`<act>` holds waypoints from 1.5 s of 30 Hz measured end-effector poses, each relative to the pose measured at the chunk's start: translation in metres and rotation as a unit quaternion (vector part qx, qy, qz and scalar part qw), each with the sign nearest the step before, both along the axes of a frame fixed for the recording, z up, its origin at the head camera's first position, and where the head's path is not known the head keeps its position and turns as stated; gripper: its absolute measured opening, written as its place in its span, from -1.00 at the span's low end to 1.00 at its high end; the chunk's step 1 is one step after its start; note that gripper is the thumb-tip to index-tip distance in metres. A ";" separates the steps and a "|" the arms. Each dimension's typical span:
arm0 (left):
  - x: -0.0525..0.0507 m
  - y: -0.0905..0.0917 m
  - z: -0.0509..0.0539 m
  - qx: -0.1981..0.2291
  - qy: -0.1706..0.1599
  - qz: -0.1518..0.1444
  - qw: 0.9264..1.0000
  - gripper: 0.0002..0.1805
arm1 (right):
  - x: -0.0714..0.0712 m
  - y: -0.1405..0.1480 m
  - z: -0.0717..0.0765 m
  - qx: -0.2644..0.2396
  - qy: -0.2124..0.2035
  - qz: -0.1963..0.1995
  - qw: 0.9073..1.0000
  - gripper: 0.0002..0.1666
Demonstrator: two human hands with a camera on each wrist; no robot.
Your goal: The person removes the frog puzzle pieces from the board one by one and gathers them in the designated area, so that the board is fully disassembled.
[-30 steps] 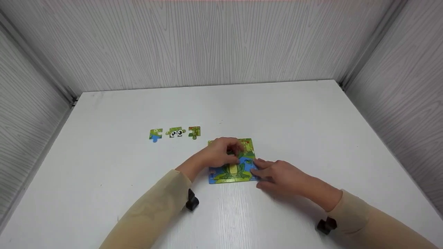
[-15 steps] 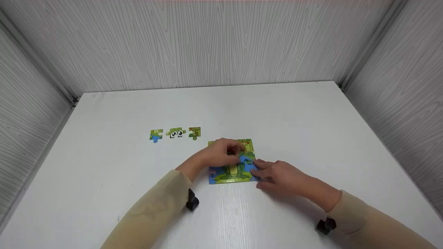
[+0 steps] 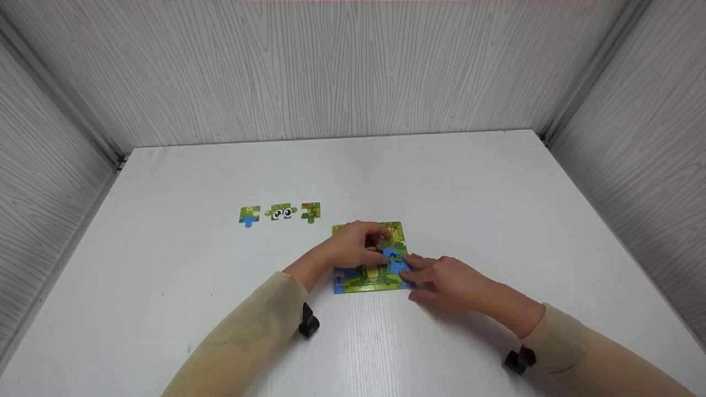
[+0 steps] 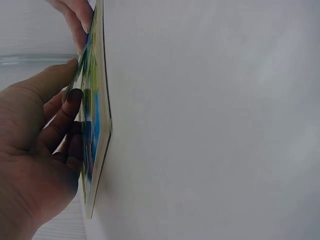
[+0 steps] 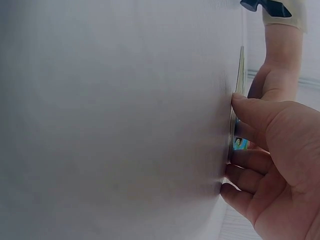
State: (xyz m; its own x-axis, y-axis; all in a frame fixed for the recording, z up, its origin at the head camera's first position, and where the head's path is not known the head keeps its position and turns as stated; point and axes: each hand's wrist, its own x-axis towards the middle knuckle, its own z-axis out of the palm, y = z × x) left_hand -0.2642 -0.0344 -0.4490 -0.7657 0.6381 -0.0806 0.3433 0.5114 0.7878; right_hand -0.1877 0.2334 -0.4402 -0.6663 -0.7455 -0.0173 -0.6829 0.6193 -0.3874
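A square frog jigsaw puzzle lies on the white table, partly covered by both hands. Above its middle my left hand pinches a thin puzzle piece between thumb and fingers; in the left wrist view the piece stands tilted over the puzzle. Its printed side is mostly hidden. My right hand rests against the puzzle's right edge with its fingers extended, the thumb lower down near the front corner. In the right wrist view, fingertips touch the puzzle's edge and the table.
Three loose puzzle pieces lie in a row behind and left of the puzzle: a green-blue piece, a piece with frog eyes and a green-red piece. Grey wood-grain walls enclose the table at back and sides.
My left hand has shifted very slightly to the right over the puzzle, still pinching the piece. The right hand and the loose pieces stay where they were.
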 end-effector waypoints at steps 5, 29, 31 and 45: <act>0.000 -0.001 0.000 0.001 0.004 0.003 1.000 -0.50 | -0.001 0.000 -0.001 0.004 -0.003 -0.002 1.000 -0.43; -0.006 -0.038 0.023 0.039 0.004 0.067 0.997 -0.45 | -0.003 0.003 -0.002 0.022 -0.014 -0.020 0.999 -0.39; -0.006 -0.047 0.025 0.045 0.004 0.072 0.996 -0.45 | -0.003 0.002 -0.002 0.024 -0.017 -0.021 0.999 -0.39; -0.006 -0.099 0.026 0.040 0.016 0.114 0.993 -0.45 | -0.001 0.002 -0.001 0.024 -0.014 -0.026 0.999 -0.40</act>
